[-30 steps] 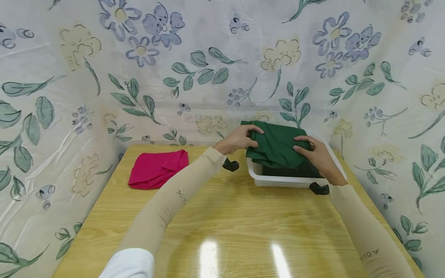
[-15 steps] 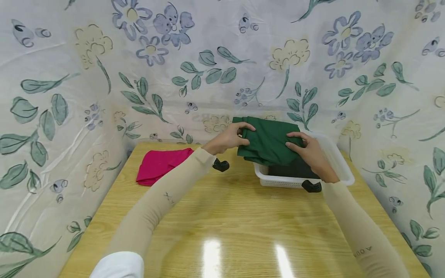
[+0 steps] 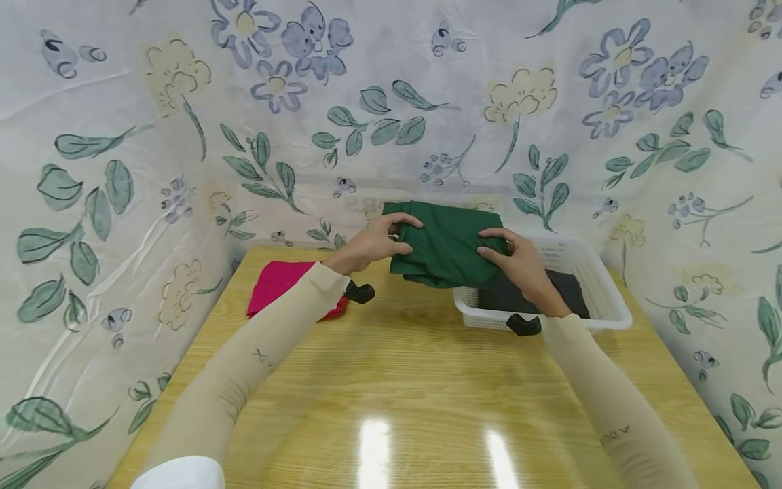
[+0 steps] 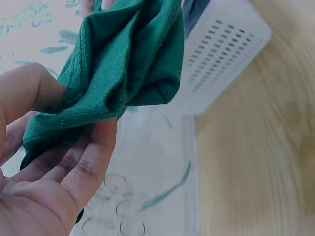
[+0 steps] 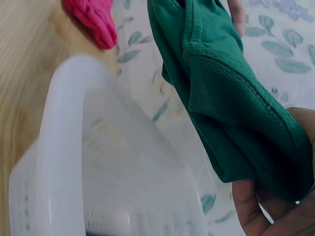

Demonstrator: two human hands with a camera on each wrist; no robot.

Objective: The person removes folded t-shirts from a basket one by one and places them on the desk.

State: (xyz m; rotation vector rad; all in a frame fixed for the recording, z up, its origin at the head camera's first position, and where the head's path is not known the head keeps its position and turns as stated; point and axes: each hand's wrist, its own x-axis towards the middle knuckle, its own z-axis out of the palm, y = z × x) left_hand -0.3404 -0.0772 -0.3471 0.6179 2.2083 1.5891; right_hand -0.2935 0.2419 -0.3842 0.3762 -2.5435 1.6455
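A folded green garment (image 3: 452,244) is held up between both hands, over the back of the table and the left end of a white basket. The left hand (image 3: 373,243) pinches its left edge; in the left wrist view the thumb lies on one side of the cloth (image 4: 123,64) and the fingers on the other. At the opposite edge, the right hand (image 3: 516,265) grips it likewise, fingers under the hem in the right wrist view. The white plastic basket (image 3: 601,288) has perforated walls and holds a dark grey folded cloth (image 3: 565,288), partly hidden behind the right hand.
A folded pink-red cloth (image 3: 277,282) lies at the back left of the wooden table (image 3: 415,380), partly covered by the left sleeve. Floral fabric (image 3: 366,156) hangs behind and along both sides. Black camera mounts (image 3: 359,293) stick out at the wrists.
Both hands have carried the green garment leftward, off the basket's middle. More of the basket and the dark grey cloth inside it now shows. The view has shifted slightly.
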